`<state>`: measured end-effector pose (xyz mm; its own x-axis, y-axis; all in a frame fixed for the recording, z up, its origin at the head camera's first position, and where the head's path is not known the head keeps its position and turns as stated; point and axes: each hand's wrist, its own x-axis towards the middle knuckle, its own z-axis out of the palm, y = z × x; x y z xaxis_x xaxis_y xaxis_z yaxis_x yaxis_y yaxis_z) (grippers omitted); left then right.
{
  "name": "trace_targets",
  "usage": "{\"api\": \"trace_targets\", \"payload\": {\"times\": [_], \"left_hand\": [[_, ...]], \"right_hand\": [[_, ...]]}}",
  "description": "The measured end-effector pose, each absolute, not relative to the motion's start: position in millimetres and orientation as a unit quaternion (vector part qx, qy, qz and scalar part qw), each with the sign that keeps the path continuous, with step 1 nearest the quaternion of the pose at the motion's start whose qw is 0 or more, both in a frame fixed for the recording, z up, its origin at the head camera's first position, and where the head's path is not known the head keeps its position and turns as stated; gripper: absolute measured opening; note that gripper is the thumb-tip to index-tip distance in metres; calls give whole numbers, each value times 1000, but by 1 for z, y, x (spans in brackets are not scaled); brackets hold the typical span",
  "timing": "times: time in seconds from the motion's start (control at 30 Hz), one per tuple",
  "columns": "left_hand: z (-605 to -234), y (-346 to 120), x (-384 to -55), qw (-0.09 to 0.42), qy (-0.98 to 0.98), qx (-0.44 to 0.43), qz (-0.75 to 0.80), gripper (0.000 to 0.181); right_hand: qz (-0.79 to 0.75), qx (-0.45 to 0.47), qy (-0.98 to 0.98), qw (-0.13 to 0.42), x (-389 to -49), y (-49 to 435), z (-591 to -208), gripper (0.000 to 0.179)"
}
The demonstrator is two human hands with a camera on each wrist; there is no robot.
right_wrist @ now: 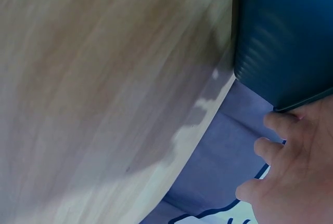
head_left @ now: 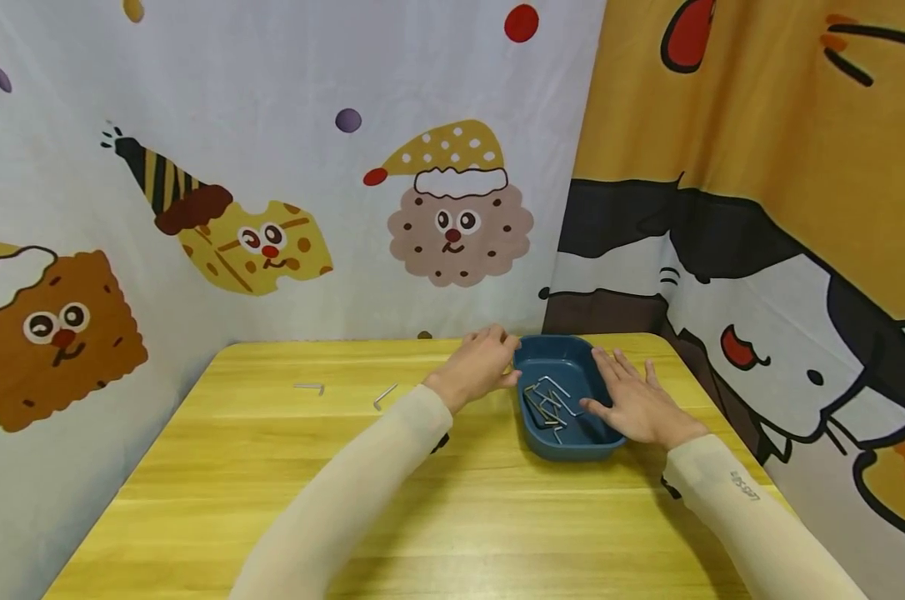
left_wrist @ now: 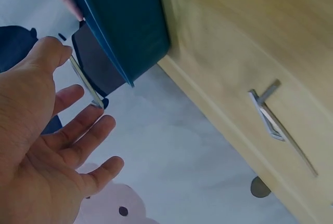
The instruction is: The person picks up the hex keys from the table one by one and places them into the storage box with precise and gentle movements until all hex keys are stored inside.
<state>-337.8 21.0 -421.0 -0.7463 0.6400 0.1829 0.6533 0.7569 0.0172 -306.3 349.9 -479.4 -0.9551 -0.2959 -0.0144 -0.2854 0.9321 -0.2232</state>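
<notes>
The left hand [head_left: 478, 367], at ten o'clock of the blue tray [head_left: 572, 452], has a narrow grip pinching a hex key [left_wrist: 86, 82]. The right hand [head_left: 643, 408] lies at three o'clock by the rim, grip loose, fingers spread. Loose hex keys [head_left: 550, 403] lie toward eight o'clock inside; two others [head_left: 383, 397] rest on the table [head_left: 467, 517] at nine.

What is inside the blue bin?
Inside the blue bin, several L-shaped hex keys overlap in a loose pile; they partly hide one another and the bin's floor beneath.

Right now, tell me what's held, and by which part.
The left grip pinches a hex key by its long arm, apparently near both ends. The right grip seems only to rest against the blue box.
</notes>
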Motion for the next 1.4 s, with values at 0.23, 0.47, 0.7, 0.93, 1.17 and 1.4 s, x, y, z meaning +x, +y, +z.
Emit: {"api": "trace_targets", "payload": {"times": [0.23,0.47,0.7,0.93,1.17,1.4], "left_hand": [[-417,37,-344,65,-934,-349,-33,47],[-422,50,-351,48,-938,-343,-14,48],[-424,62,-353,39,-940,-337,26,51],[-420,78,-352,18,-935,-350,52,56],[-422,93,-347,6,-930,-364,56,56],[-424,104,-345,5,-929,-367,55,61]], "right_hand": [[-105,-146,983,26,-307,348,-480,105],[-106,-145,983,28,-308,349,-481,105],[-97,-149,984,26,-309,350,-481,105],[-103,-148,983,29,-307,350,-479,104],[-141,-170,975,13,-312,362,-487,110],[-115,-149,982,30,-306,352,-480,105]]}}
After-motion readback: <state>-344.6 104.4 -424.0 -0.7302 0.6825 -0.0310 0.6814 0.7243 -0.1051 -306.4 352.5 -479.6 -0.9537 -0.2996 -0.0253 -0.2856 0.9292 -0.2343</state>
